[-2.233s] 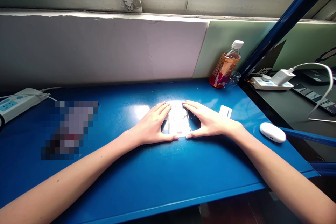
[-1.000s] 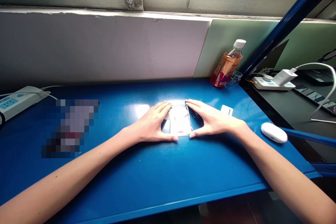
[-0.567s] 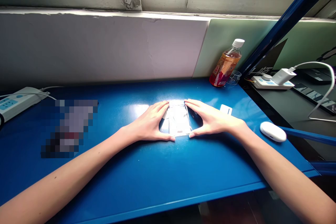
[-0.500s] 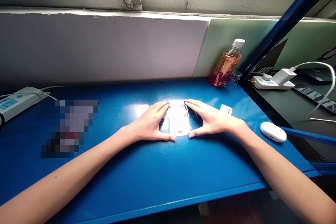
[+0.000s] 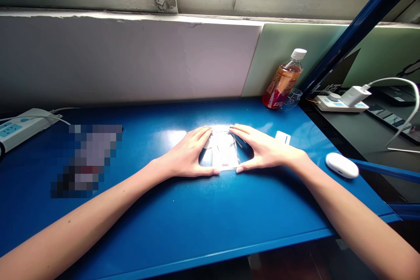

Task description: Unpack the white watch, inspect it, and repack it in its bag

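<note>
A small clear, shiny packet or case [image 5: 225, 151] lies flat on the blue desk [image 5: 210, 210], its contents washed out by glare. My left hand [image 5: 185, 153] rests at its left side, thumb at the near corner and fingertips at the far corner. On the other side, my right hand [image 5: 259, 146] mirrors this, with thumb and fingers spread around the right edge. Both hands are open, their fingertips at or touching the packet's corners. Something small and white shows under the left fingers, partly hidden.
A tilted bottle of red drink [image 5: 284, 81] leans by the back wall, near a clear round piece [image 5: 293, 97]. To the right are a white card [image 5: 282, 137] and a white earbud case [image 5: 342, 165]. Power strips [image 5: 24, 124] and a pixelated object [image 5: 95, 153] lie left.
Almost nothing differs. My right fingertips have shifted very slightly left along the packet's far edge.
</note>
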